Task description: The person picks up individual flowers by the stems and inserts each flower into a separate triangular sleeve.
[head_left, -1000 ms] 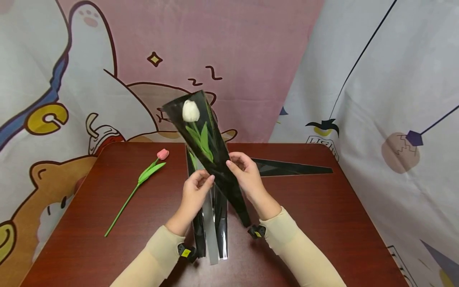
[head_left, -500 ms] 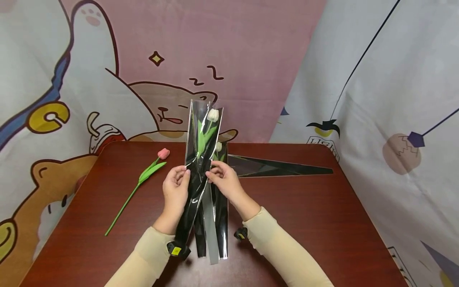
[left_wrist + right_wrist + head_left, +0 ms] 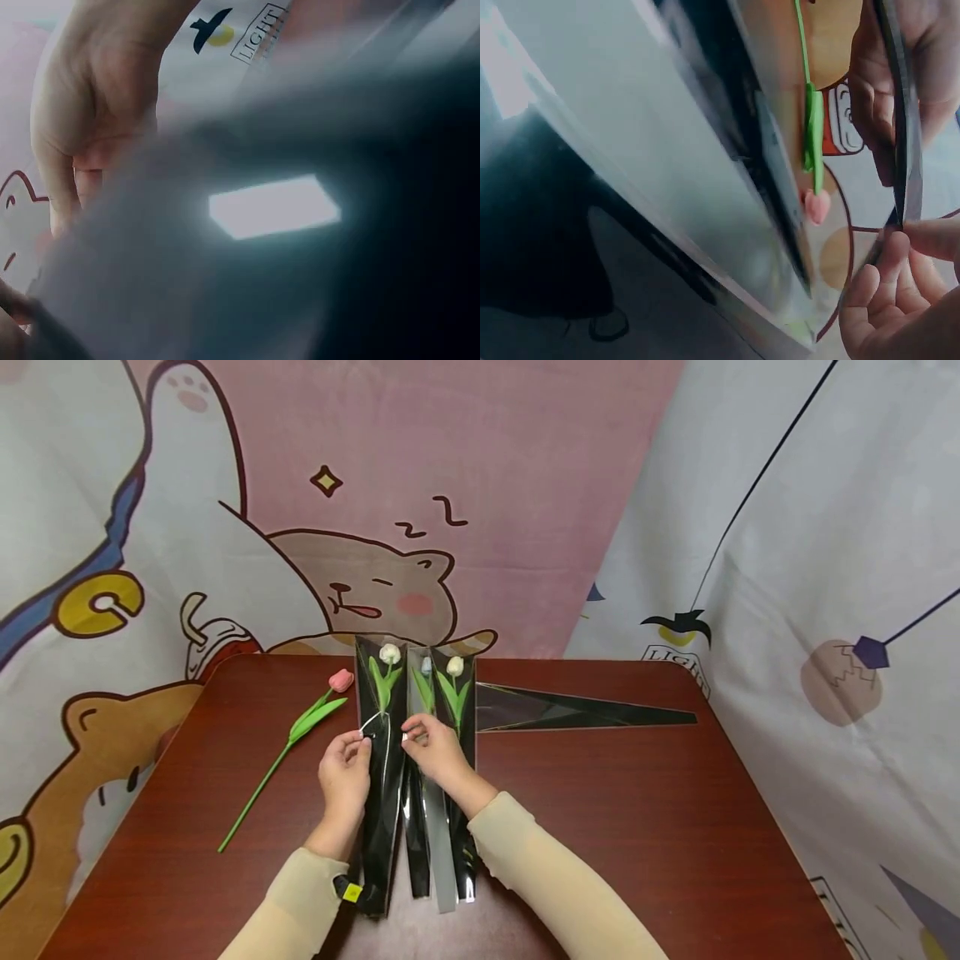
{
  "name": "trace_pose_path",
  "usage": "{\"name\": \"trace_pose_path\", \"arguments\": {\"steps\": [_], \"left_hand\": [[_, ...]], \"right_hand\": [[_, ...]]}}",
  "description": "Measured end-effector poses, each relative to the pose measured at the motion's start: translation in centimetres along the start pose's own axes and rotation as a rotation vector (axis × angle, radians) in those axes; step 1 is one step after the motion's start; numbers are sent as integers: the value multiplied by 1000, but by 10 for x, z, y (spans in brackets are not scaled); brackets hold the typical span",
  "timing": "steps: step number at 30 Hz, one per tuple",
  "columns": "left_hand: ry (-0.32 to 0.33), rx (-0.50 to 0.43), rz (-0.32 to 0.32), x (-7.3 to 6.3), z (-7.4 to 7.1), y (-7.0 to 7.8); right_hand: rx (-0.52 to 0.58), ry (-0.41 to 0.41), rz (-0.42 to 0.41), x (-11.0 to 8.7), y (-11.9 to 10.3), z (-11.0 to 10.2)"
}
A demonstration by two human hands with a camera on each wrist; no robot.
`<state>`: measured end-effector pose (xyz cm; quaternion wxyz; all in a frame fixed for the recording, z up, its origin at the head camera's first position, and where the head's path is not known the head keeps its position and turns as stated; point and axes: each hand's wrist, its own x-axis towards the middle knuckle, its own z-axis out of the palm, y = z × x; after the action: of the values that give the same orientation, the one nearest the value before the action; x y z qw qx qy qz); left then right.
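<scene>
A black-backed clear flower sleeve [image 3: 381, 810] with a white tulip [image 3: 389, 654] in it is held by both hands, left of two other filled sleeves. My left hand [image 3: 345, 781] pinches its left edge, and my right hand [image 3: 438, 756] pinches its right edge. In the right wrist view, the right thumb and fingers [image 3: 900, 289] grip the dark film edge, with the left hand [image 3: 911, 67] beyond. Beside it lie a grey sleeve [image 3: 442, 868] with a pale bluish tulip [image 3: 426, 667] and a black sleeve [image 3: 467, 827] with a white tulip [image 3: 455, 667]. Blurred film covers much of the left wrist view.
A loose pink tulip [image 3: 341, 681] with a green stem lies at the left of the brown table [image 3: 600, 827]. Another dark sleeve [image 3: 585, 708], with no flower seen in it, points right near the back edge. A printed cloth [image 3: 525, 485] hangs behind.
The held sleeve with the white tulip has swung left and come down beside the other two, now nearly parallel to them. Both hands have moved left and down with it.
</scene>
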<state>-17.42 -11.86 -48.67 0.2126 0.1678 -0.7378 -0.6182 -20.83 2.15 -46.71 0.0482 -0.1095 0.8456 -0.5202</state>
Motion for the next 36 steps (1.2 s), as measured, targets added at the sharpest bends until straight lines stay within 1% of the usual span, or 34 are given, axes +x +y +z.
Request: {"name": "trace_pose_path", "arguments": {"steps": [3,6,8,10,14,16,18,21,23,25,28,30,33,36], "left_hand": [[-11,38,-28,3,-3,-8],[-38,109,-77,6,-7,-17],[-73,147,-109,8,-10,-22],[-119,167,-142,9,-12,-23],[-199,196,-176,14,-16,-21],[-215,236,-169,19,-18,-21],[-232,287,-146,24,-20,-21],[-258,378,-86,32,-24,-20],[-276,434,-36,36,-26,-21],[-279,491,20,41,-26,-21],[-286,555,65,44,-26,-21],[-305,594,66,46,-26,-21],[-356,619,31,47,-27,-21],[-392,626,-6,47,-28,-22]], "right_hand": [[-107,-43,-6,4,4,5],[-223,-123,-3,5,8,8],[-296,-184,-2,6,10,9],[-367,-235,-10,6,11,10],[-457,-295,-15,5,11,11],[-468,-307,-17,5,9,11],[-474,-315,-28,4,7,10],[-466,-329,-40,3,7,9],[-453,-329,-45,2,8,8],[-439,-327,-42,2,9,6],[-417,-321,-36,1,11,2],[-405,-323,-31,-1,11,-1],[-390,-316,-32,-3,12,-7],[-385,-297,-32,-4,16,-19]]}}
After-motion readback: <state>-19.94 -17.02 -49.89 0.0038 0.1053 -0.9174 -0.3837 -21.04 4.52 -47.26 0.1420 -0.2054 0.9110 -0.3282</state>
